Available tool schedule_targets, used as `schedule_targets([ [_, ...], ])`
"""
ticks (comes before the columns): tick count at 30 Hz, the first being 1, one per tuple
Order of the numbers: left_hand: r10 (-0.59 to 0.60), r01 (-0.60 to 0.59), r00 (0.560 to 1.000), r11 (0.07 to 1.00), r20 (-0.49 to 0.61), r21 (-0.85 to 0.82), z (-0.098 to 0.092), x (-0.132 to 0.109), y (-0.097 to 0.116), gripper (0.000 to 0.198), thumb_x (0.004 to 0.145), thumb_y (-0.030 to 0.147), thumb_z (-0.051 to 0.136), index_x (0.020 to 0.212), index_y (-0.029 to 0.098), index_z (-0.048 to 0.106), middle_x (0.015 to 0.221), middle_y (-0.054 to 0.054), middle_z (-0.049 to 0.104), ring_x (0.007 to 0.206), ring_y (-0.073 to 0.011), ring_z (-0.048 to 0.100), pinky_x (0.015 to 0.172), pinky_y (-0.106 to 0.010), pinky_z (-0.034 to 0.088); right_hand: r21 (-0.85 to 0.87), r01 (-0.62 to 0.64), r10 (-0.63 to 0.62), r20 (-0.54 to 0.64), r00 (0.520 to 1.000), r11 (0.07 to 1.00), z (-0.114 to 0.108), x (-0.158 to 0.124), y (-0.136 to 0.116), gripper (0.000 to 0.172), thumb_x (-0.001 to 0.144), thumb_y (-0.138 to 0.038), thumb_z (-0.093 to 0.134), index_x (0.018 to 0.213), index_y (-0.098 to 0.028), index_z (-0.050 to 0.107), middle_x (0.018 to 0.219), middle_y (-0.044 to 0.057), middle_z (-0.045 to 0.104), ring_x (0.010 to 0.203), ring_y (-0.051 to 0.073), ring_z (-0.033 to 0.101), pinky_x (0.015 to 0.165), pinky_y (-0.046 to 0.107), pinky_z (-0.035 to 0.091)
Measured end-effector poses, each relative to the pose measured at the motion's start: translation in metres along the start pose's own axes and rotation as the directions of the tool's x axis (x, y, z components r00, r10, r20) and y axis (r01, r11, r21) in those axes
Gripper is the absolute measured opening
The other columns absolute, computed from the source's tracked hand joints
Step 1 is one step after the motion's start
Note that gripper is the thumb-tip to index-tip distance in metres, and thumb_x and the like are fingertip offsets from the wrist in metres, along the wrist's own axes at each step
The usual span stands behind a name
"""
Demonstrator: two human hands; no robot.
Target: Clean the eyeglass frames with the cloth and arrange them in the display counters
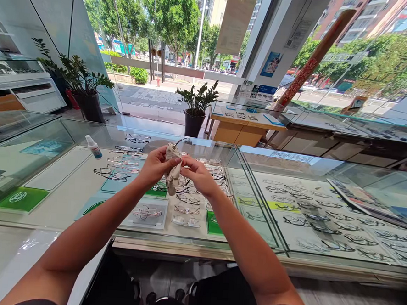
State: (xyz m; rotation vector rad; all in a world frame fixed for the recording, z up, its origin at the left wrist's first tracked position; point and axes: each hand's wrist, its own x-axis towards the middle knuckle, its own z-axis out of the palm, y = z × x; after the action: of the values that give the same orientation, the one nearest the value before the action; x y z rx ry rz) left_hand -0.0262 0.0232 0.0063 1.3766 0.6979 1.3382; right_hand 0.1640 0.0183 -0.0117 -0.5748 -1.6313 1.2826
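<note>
My left hand point(156, 165) and my right hand point(197, 174) are raised together above a glass display counter point(198, 242). Both grip a crumpled beige cloth point(172, 169), which hangs down between them. A thin dark eyeglass temple point(181, 141) sticks out of its top, and the rest of that frame is hidden in the folds. Below my hands, rows of eyeglasses point(187, 199) lie under the glass. A small white spray bottle point(94, 146) with a blue label lies on its side, left of my left hand.
More eyeglasses point(323, 219) fill the right section of the counter, with a brochure point(362, 199) at its right side. Potted plants point(196, 107) and a wooden desk point(239, 129) stand beyond, before large windows. White shelving point(25, 81) stands at the left.
</note>
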Motion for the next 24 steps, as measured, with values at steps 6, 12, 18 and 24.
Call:
schedule_targets([
  [6, 0.044, -0.042, 0.996, 0.999, -0.077, 0.033, 0.005, -0.005, 0.001, 0.062, 0.074, 0.075, 0.096, 0.084, 0.019, 0.07, 0.068, 0.0, 0.069, 0.057, -0.0138, 0.058, 0.052, -0.025, 0.045, 0.026, 0.004, -0.004, 0.017, 1.0, 1.0, 0.009, -0.001, -0.003, 0.036, 0.091, -0.058, 0.089, 0.094, -0.024, 0.079, 0.108, 0.004, 0.066, 0.105, 0.022, 0.061, 0.101, 0.041, 0.056],
  [12, 0.028, -0.03, 0.999, 0.998, 0.028, 0.05, -0.013, 0.006, 0.001, 0.064, 0.08, 0.079, 0.091, 0.08, 0.017, 0.076, 0.071, -0.003, 0.07, 0.059, -0.0147, 0.056, 0.058, -0.029, 0.046, 0.03, -0.011, 0.012, -0.046, 0.999, 1.0, 0.007, -0.001, -0.008, 0.047, 0.088, -0.067, 0.089, 0.084, -0.023, 0.072, 0.093, 0.002, 0.066, 0.092, 0.02, 0.058, 0.094, 0.038, 0.051],
  [18, -0.004, 0.009, 0.989, 0.999, 0.145, -0.032, -0.021, 0.012, 0.002, 0.049, 0.079, 0.056, 0.101, 0.106, 0.018, 0.085, 0.101, -0.008, 0.082, 0.092, -0.022, 0.074, 0.085, -0.032, 0.058, 0.003, 0.024, -0.024, -0.099, 0.995, 1.0, 0.002, -0.002, -0.011, 0.044, 0.09, -0.063, 0.088, 0.08, -0.024, 0.071, 0.087, 0.0, 0.063, 0.084, 0.018, 0.056, 0.087, 0.036, 0.048],
  [24, -0.038, 0.049, 0.992, 0.995, 0.122, -0.089, -0.014, 0.008, 0.008, 0.055, 0.068, 0.041, 0.109, 0.109, 0.018, 0.08, 0.094, -0.006, 0.082, 0.081, -0.019, 0.074, 0.074, -0.028, 0.06, 0.033, 0.037, -0.032, -0.136, 0.99, 0.999, 0.002, -0.001, -0.009, 0.044, 0.091, -0.063, 0.088, 0.083, -0.024, 0.07, 0.087, 0.0, 0.063, 0.082, 0.018, 0.055, 0.084, 0.034, 0.048],
])
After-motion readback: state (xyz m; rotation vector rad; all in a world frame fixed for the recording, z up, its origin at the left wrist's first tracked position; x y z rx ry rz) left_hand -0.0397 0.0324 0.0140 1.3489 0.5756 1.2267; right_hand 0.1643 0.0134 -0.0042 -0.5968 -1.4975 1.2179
